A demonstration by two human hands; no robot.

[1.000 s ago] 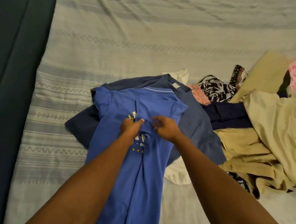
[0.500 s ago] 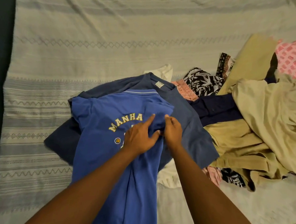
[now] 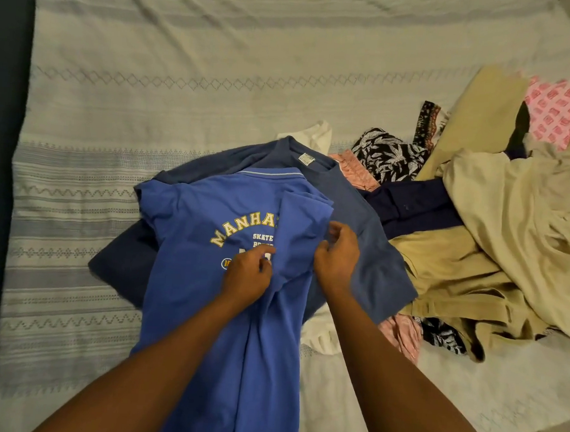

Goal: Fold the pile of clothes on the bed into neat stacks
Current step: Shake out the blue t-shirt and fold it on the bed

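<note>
**STATUS: T-SHIRT 1 IN FOLD, PILE UNSORTED**

Reference item: the bright blue T-shirt with the yellow print. It lies front side up on the bed, with its hem running toward the person.

**Hand state**
- The left hand rests on the chest of the T-shirt just below the print. Its fingers are curled and pinch a ridge of the blue cloth.
- The right hand is just to the right of the left hand. Its fingers are curled round the edge of a flap of the same T-shirt. The hand is slightly blurred.

**Garment state**
- The right side of the T-shirt is turned inward, and the flap covers the end of the printed word.
- The left sleeve lies flat and is not folded.
- A dark blue shirt lies spread directly under the T-shirt, with its neck label visible beyond the T-shirt collar.

**Progress**
- Judgement: the task is at an early stage. No finished stack is visible anywhere on the bed.
- 1 garment is part-folded.
- The pile of clothes sits to the right of the T-shirt and is not sorted. It contains khaki garments, a navy item, a black leaf-print item and a pink patterned item.
- A cream garment shows from under the right edge of the T-shirt.
</note>
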